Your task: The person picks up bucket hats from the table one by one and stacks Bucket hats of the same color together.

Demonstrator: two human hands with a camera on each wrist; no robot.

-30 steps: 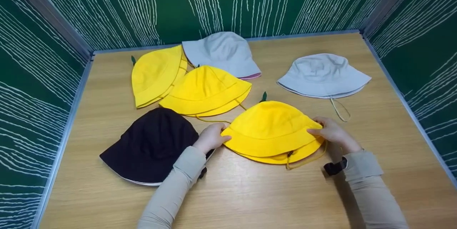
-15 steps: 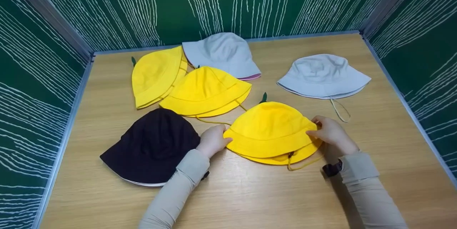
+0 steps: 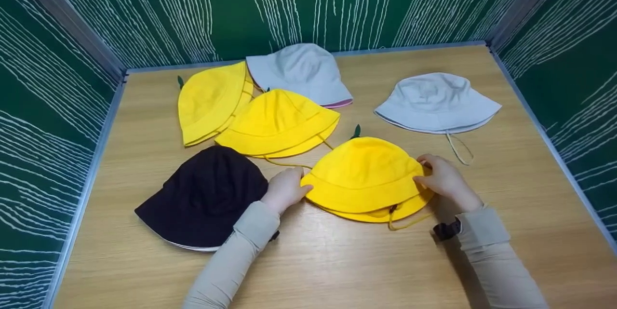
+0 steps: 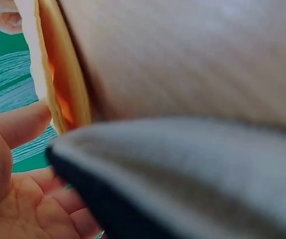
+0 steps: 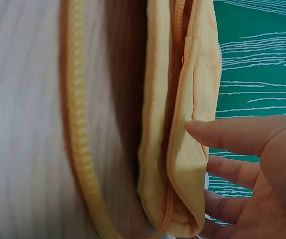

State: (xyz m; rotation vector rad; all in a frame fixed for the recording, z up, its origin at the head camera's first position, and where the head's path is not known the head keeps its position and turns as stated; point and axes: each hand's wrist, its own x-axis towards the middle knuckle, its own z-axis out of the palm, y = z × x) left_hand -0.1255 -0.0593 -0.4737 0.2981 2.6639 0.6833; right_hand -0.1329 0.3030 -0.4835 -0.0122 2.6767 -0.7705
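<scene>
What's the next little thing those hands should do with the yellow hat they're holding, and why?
Perhaps ease the front yellow hat toward the middle yellow hat: the left hand and right hand hold opposite sides of the front one's brim, and table shows between these matching hats.

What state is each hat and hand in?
Front yellow bucket hat, pinched at both ends
Middle yellow bucket hat, cord out
Left yellow bucket hat, turned sideways
Black bucket hat, unheld
Back gray bucket hat, unheld
Right gray bucket hat, cord out
Left hand, pinching
Right hand, pinching
</scene>
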